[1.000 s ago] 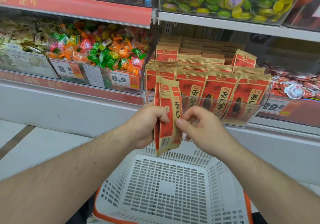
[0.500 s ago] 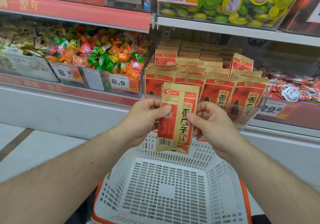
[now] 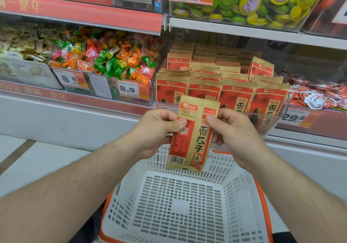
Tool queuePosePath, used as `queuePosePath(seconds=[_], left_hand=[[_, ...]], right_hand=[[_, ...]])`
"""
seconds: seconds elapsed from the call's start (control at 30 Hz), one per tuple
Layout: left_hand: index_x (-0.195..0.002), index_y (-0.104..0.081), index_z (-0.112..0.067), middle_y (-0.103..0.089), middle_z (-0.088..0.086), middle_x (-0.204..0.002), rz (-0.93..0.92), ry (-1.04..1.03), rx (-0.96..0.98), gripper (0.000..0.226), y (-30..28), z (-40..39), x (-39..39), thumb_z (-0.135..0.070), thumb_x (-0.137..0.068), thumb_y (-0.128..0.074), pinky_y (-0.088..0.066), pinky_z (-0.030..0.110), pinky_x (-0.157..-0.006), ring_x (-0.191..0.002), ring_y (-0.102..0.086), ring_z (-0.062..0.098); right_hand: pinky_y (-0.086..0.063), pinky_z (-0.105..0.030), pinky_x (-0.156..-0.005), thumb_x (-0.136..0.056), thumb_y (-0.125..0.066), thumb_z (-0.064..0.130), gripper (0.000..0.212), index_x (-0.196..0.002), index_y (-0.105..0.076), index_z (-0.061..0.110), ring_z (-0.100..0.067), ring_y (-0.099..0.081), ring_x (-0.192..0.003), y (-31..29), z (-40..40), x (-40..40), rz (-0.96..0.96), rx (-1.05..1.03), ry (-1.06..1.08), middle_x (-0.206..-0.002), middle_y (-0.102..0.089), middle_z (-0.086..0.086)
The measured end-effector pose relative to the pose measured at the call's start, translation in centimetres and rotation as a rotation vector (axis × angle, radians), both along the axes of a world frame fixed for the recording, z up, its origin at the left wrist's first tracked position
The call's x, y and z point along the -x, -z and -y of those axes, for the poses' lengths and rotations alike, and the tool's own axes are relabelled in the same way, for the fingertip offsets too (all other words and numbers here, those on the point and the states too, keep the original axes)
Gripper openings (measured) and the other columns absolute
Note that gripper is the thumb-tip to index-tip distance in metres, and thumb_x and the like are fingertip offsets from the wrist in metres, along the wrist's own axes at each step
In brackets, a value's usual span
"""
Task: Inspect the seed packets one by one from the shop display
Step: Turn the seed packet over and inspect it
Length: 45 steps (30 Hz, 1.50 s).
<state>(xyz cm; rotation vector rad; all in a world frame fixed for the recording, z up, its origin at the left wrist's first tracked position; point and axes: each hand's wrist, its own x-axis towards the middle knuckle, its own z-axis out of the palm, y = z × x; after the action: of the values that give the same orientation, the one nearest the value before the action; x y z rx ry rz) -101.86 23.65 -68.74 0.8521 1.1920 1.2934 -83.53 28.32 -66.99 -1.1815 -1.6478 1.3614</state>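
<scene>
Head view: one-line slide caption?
Both hands, left hand and right hand, pinch a seed packet upright above a white basket, before the shelf display.

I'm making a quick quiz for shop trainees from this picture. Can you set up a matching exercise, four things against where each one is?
Things:
1. held seed packet
2. white basket
3. wrapped candies
4. seed packets on display

Places:
A. in the clear bin on the shelf, left of the seed display
B. pinched between left hand and right hand
C. standing in rows on the shelf behind the hands
D. below the hands

Pairs: 1-B, 2-D, 3-A, 4-C
</scene>
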Motion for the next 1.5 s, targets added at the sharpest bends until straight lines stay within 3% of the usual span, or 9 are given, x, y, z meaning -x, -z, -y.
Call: queuePosePath(seconds=[0.2, 0.4, 0.7, 0.8, 1.03, 1.2, 1.3, 1.4, 1.5], left_hand=[[-0.095, -0.071, -0.011, -0.075, 0.006, -0.088, -0.007, 0.002, -0.024, 0.011, -0.3, 0.1, -0.3, -0.016, -0.091, -0.063, -0.06, 0.039, -0.068, -0.077, -0.071, 0.016], [-0.09, -0.072, -0.007, -0.074, 0.008, -0.082, 0.037, 0.033, 0.005, 0.028, -0.7, 0.4, -0.1, -0.028, -0.073, -0.067, -0.055, 0.033, -0.059, -0.071, -0.069, 0.016], [-0.103, -0.072, 0.0, -0.074, 0.013, -0.092, 0.064, 0.018, -0.02, 0.04, -0.6, 0.2, 0.2, -0.027, -0.074, -0.066, -0.056, 0.034, -0.065, -0.078, -0.069, 0.02], [-0.105, -0.072, -0.001, -0.074, 0.016, -0.099, 0.074, -0.012, -0.011, 0.041, -0.7, 0.1, 0.1, -0.028, -0.075, -0.067, -0.057, 0.037, -0.072, -0.084, -0.068, 0.024], [-0.115, -0.068, 0.001, -0.073, 0.015, -0.1, 0.115, -0.06, 0.003, 0.039, -1.1, 0.0, 0.4, -0.026, -0.086, -0.064, -0.058, 0.031, -0.059, -0.079, -0.068, 0.021], [-0.106, -0.068, -0.016, -0.075, 0.006, -0.099, -0.038, 0.149, 0.011, 0.018, -1.4, 0.7, 0.8, -0.012, -0.09, -0.061, -0.06, 0.043, -0.073, -0.086, -0.072, 0.021], [-0.102, -0.066, -0.015, -0.074, 0.005, -0.096, 0.006, 0.157, -0.013, 0.02, -1.5, 0.7, 0.6, -0.006, -0.085, -0.063, -0.062, 0.038, -0.066, -0.082, -0.072, 0.02], [-0.101, -0.067, -0.013, -0.075, 0.005, -0.092, 0.048, 0.119, -0.026, 0.016, -1.4, 0.5, 0.5, -0.005, -0.089, -0.06, -0.062, 0.035, -0.062, -0.079, -0.072, 0.019], [-0.099, -0.067, -0.013, -0.076, 0.006, -0.091, 0.078, 0.092, -0.028, 0.014, -1.2, 0.2, 0.6, -0.006, -0.092, -0.058, -0.061, 0.035, -0.061, -0.078, -0.072, 0.018]], right_hand=[[-0.044, -0.024, -0.048, -0.096, -0.06, 0.014, 0.021, -0.088, -0.062, -0.005, -0.012, -0.05, -0.046, 0.1, 0.2, 0.3, 0.035, -0.024, -0.002, -0.061, -0.063, -0.003], [-0.041, -0.028, -0.05, -0.103, -0.047, 0.028, 0.04, -0.072, -0.064, 0.01, -0.014, -0.048, -0.045, -0.5, 0.7, 0.4, 0.036, -0.022, -0.017, -0.06, -0.067, -0.001], [-0.042, -0.032, -0.053, -0.103, -0.047, 0.028, 0.039, -0.076, -0.066, 0.008, -0.016, -0.049, -0.047, -0.5, 0.7, 0.5, -0.005, -0.009, -0.029, -0.062, -0.068, -0.004], [-0.044, -0.032, -0.057, -0.101, -0.05, 0.03, 0.037, -0.081, -0.067, 0.005, -0.017, -0.053, -0.054, -0.4, 0.5, 0.3, 0.021, -0.004, -0.058, -0.065, -0.069, -0.003], [-0.056, -0.049, -0.084, -0.096, -0.059, 0.022, 0.022, -0.098, -0.068, 0.002, -0.03, -0.072, -0.086, -0.4, 0.6, 0.0, 0.175, 0.096, -0.194, -0.087, -0.077, -0.008], [-0.059, -0.046, -0.074, -0.099, -0.055, 0.019, 0.023, -0.091, -0.065, 0.001, -0.027, -0.074, -0.078, -0.7, 0.5, 0.1, 0.098, 0.119, -0.131, -0.083, -0.076, -0.01], [-0.057, -0.036, -0.067, -0.099, -0.054, 0.021, 0.024, -0.096, -0.064, 0.0, -0.022, -0.073, -0.075, -1.0, 0.3, -0.2, 0.032, 0.155, -0.131, -0.084, -0.076, -0.009], [-0.06, -0.039, -0.071, -0.094, -0.06, 0.017, 0.019, -0.108, -0.063, 0.005, -0.027, -0.073, -0.082, -1.3, 0.2, -0.6, 0.05, 0.214, -0.222, -0.093, -0.076, -0.012], [-0.058, -0.035, -0.065, -0.082, -0.07, 0.013, 0.035, -0.116, -0.06, 0.008, -0.036, -0.071, -0.092, -1.2, 0.3, -1.1, 0.122, 0.257, -0.348, -0.099, -0.075, -0.014]])
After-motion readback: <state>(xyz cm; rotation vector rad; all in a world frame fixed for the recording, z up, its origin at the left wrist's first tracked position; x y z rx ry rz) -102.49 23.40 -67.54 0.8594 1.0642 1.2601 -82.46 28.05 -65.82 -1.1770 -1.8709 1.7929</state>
